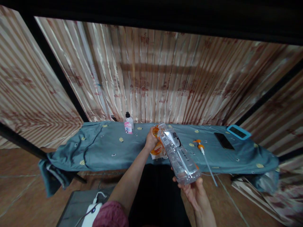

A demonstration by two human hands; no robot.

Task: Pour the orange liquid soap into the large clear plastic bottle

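Observation:
My left hand (151, 139) is wrapped round the upper part of an orange bottle (156, 148), which stands near the front of the cloth-covered table. My right hand (191, 189) grips the base end of a large clear plastic bottle (180, 159) with a printed label. That bottle is tilted, its base towards me and its mouth end up against the top of the orange bottle. Whether liquid passes between them I cannot tell. Something whitish and crumpled (163, 155) shows beneath the orange bottle. To the right lies a pump dispenser top (201, 147) with an orange head and a long tube.
A small clear bottle (128, 123) with black cap and pink label stands at the back left. On the right lie a dark phone (223, 141) and a blue-framed device (239, 131). Dark metal poles (56, 71) and striped curtains (151, 78) surround the table (99, 148).

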